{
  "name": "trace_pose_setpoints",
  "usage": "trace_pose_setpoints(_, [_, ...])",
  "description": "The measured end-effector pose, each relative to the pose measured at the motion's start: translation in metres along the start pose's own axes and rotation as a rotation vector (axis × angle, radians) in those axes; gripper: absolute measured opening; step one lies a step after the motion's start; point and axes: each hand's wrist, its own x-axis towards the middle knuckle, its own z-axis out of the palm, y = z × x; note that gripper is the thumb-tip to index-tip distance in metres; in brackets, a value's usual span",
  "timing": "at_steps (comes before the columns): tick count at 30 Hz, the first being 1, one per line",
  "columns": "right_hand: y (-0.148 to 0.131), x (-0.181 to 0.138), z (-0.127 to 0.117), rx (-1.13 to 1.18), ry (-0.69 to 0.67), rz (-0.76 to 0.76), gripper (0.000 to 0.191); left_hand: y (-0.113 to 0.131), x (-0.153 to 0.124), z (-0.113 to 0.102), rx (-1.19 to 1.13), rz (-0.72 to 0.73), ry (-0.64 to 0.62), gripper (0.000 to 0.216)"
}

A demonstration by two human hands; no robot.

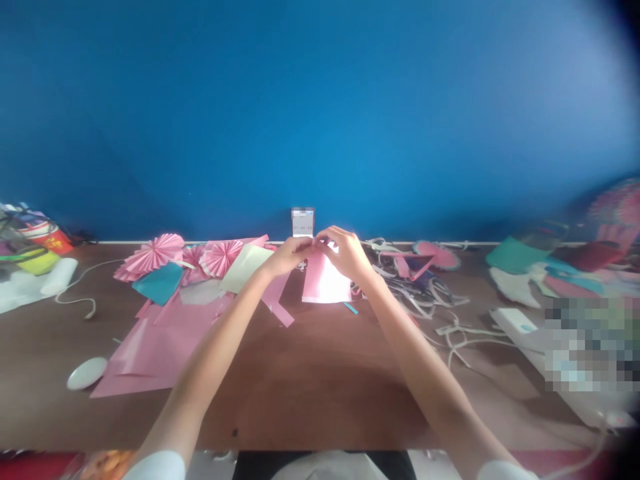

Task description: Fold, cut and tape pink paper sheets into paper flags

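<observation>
My left hand (290, 257) and my right hand (345, 251) meet near the back of the table, fingertips pinched together at the top edge of a pink paper (320, 283). The sheet hangs or lies below my fingers, its right part washed out white by glare. What exactly sits between the fingertips is partly hidden by the fingers. Just behind my hands, a phone (303, 223) stands upright against the blue wall. Beneath the sheet's lower right corner lies a small blue strip (351, 309).
Folded pink paper fans (223, 258), a teal sheet (159, 283) and large pink sheets (165, 343) lie to the left. A white mouse (87, 373) is near them. On the right are paper scraps, white cables (455, 340) and a white power strip (520, 327).
</observation>
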Motion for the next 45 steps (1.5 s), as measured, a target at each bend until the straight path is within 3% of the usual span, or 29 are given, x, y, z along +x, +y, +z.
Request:
trace_pose_setpoints(17, [0.0037,-0.0027,-0.0013,-0.182,-0.101,-0.04,0.026,0.0058,-0.0036,0.0052,0.347,0.031,-0.002,0.036])
trace_pose_setpoints(27, [0.0009,-0.0009,0.0004,-0.022,-0.008,-0.025,0.02,-0.0002,-0.0025,0.0059,0.251,0.063,0.044,0.031])
trace_pose_setpoints(37, [-0.0054,-0.0027,0.003,-0.257,-0.031,0.046,0.029,0.0081,-0.0039,0.0053,0.367,0.063,0.036,0.032])
trace_pose_setpoints(45, [0.0014,-0.0031,0.0045,-0.287,0.005,0.013,0.026,0.0064,-0.0033,0.0067,0.326,0.054,0.023,0.032])
